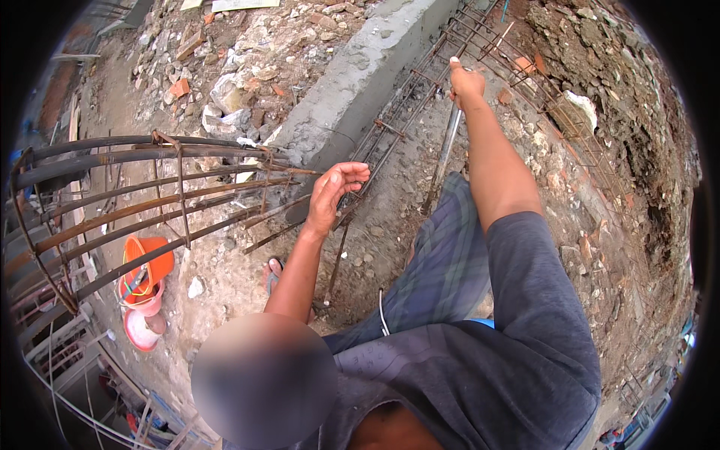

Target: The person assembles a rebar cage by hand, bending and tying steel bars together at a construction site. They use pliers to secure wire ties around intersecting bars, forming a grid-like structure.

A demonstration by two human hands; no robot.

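My right hand (466,82) is stretched forward, its fingers closed round the top of a silver metal bar (448,139). The bar slants down toward the ground beside my checked cloth, its lower end dark. My left hand (339,191) holds nothing; its fingers are apart from the palm and loosely bent. Just beyond the left hand lies a long, narrow rebar cage (397,127), running away from me along a grey concrete beam (352,71). Whether the left fingers touch the cage, I cannot tell.
Thick, rusty rebar (135,180) tied with stirrups juts out at the left. Below it stand an orange bucket (154,259) and a pinkish-white bucket (141,330). Rubble and broken bricks (180,88) cover the ground. An earth bank (637,90) rises on the right, with thinner rebar (592,169) beside it.
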